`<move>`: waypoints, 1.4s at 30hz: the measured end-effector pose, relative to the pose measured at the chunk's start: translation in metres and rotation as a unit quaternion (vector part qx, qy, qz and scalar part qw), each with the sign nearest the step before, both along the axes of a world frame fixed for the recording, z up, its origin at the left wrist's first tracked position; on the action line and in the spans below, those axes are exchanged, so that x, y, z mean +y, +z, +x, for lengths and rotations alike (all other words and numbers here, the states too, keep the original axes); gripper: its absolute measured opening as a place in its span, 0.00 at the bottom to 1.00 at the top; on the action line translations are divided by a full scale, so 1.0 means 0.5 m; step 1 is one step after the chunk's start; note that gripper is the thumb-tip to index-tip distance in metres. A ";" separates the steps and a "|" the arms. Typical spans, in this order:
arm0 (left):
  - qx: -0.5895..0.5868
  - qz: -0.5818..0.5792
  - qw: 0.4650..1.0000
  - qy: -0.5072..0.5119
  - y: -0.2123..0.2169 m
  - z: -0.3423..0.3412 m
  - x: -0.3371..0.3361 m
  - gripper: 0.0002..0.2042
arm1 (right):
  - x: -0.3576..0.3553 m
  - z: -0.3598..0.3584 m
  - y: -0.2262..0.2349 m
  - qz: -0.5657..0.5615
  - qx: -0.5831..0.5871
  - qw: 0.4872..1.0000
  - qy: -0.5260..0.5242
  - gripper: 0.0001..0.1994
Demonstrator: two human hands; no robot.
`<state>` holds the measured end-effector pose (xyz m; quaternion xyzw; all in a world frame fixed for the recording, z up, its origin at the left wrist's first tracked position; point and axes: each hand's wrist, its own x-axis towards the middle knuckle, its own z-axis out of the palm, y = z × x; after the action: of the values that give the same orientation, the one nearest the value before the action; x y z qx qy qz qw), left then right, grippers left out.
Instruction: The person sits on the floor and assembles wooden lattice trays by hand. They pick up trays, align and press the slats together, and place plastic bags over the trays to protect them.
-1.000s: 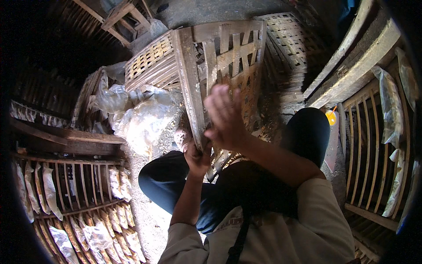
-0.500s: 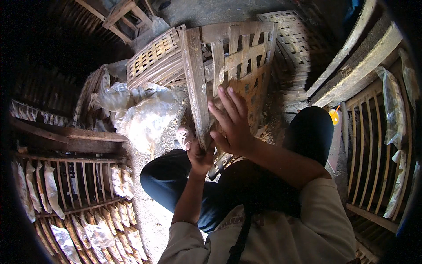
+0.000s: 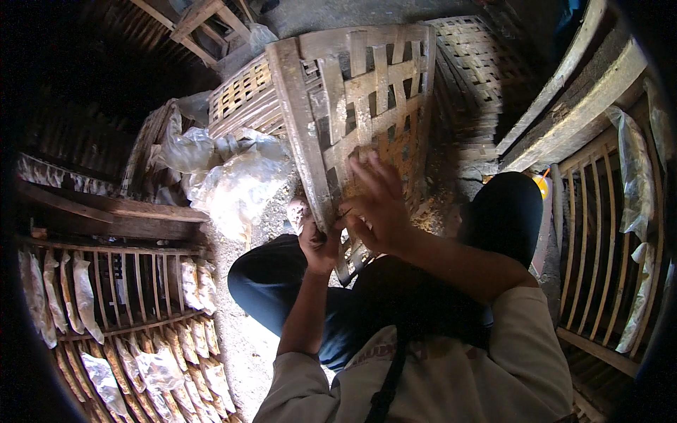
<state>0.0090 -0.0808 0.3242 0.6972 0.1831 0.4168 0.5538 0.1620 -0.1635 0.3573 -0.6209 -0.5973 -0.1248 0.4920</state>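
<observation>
A woven bamboo tray (image 3: 360, 113) with a wooden frame stands tilted up before my knees, its lattice facing right. My left hand (image 3: 319, 247) is closed round the near side of its frame, low down, and the fingers behind the wood are partly hidden. Against the lattice, close to that same frame edge, is my right hand (image 3: 381, 201). Its fingers are apart and slightly bent, a little smeared by motion. A small dark sliver shows by its thumb, but I cannot tell what it is.
Stacks of woven trays (image 3: 479, 63) lie beyond on the right and more trays (image 3: 243, 92) on the left. Crumpled clear plastic (image 3: 236, 180) sits left of my knee. Slatted racks (image 3: 144, 289) with long wrapped pieces stand at left, another slatted rack (image 3: 599, 233) at right.
The tray has turned and leaned slightly left, showing more of its lattice. My right hand has dropped a little and its fingers have bent. My left hand keeps its hold.
</observation>
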 end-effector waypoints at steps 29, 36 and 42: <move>0.070 0.072 0.995 0.021 -0.014 -0.017 0.015 0.14 | 0.015 0.047 0.065 -0.006 -0.076 0.994 0.075 0.30; 0.093 0.054 0.994 0.005 -0.012 0.003 0.009 0.16 | 0.030 0.068 0.064 0.000 -0.111 0.994 -0.020 0.28; 0.096 0.016 0.995 0.004 -0.039 -0.032 0.006 0.15 | 0.049 0.236 0.129 0.155 0.043 0.964 -0.210 0.24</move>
<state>-0.0070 -0.0780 0.3047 0.7421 0.2316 0.3530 0.5206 0.2801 -0.1391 0.4218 -0.6529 -0.4052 -0.2893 0.5708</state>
